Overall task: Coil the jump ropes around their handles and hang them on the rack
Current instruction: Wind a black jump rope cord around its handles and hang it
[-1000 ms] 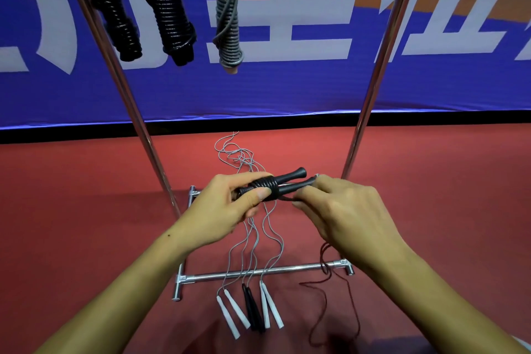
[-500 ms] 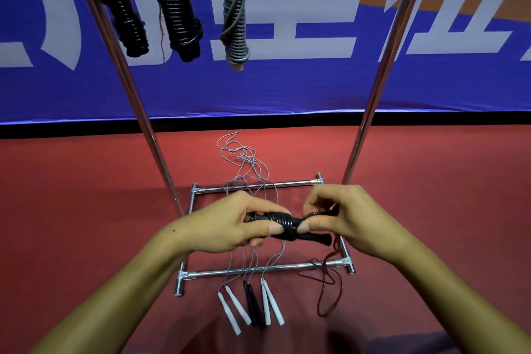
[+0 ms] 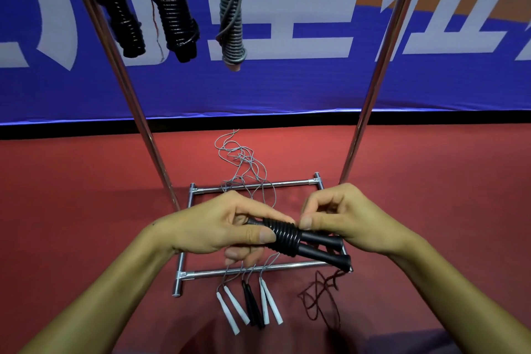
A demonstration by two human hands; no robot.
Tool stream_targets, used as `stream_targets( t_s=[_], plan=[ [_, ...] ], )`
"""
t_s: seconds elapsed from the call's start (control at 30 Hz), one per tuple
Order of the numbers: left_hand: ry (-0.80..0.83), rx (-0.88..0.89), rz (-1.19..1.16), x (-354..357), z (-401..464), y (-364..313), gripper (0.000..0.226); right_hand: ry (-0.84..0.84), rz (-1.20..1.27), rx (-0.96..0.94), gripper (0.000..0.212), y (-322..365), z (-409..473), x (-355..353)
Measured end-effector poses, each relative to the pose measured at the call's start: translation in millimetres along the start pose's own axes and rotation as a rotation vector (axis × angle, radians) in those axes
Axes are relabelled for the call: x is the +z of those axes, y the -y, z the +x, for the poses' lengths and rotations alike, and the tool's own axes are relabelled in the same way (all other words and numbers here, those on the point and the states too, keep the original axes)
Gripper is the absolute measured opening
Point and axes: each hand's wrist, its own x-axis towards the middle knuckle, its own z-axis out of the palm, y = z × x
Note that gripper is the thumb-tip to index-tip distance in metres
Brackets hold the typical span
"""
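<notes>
Head view: the left hand (image 3: 227,227) grips a pair of black plastic jump-rope handles (image 3: 313,244) held side by side, fingers and thumb curled round their near end. The right hand (image 3: 344,218) pinches the thin dark rope at the edge of the black coil (image 3: 283,236) already wound round the middle of the handles. The bundle is held in the air above the chrome tube base (image 3: 258,267) of the hanging rack, low and in front of the person. A loose tail of dark red-brown rope (image 3: 321,299) trails from the flared handle ends to the red floor (image 3: 86,210).

Procedure for this step, as judged:
- Keep both handles clamped parallel so that turns cannot slip between them.
- Lay each new turn touching the last, under steady tension.
- Feed slack from the floor tail without snagging the base tube.

Three wound ropes, two black (image 3: 172,8) and one grey (image 3: 231,23), already hang above. Unwound grey ropes with white handles (image 3: 247,307) lie on the floor.
</notes>
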Motion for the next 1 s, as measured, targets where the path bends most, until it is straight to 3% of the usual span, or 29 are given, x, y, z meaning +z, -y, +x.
stream_targets(
  t_s=[0.1, 0.3, 0.47, 0.57, 0.8, 0.9, 1.0],
  plan=[
    [-0.013, 0.008, -0.028, 0.2, 0.6, 1.3, 0.044, -0.009, 0.018, 0.017, 0.033, 0.2, -1.4, 1.2],
    [-0.047, 0.052, -0.075, 2.4, 1.2, 3.6, 0.015, -0.034, 0.107, 0.045, 0.051, 0.7, -1.9, 2.7],
    [-0.051, 0.123, -0.124, 3.9, -0.2, 1.9, 0.011, 0.018, 0.233, 0.048, 0.048, 2.7, 0.7, 9.4],
    [-0.031, 0.159, -0.165, 5.9, -0.6, 1.6, 0.012, 0.069, 0.330, 0.038, 0.059, 0.9, 2.1, 14.6],
    [-0.056, 0.255, -0.237, 2.5, -0.2, 5.1, 0.020, 0.066, 0.498, -0.045, 0.047, -1.3, 4.2, 26.4],
    [-0.082, 0.284, -0.260, -0.9, 2.1, 8.4, 0.021, -0.048, 0.498, -0.090, 0.042, 1.9, 4.2, 32.2],
    [-0.149, 0.293, -0.296, 2.1, 8.7, 13.0, 0.025, -0.301, 0.386, -0.148, 0.035, 0.0, 8.0, 39.0]
  ],
)
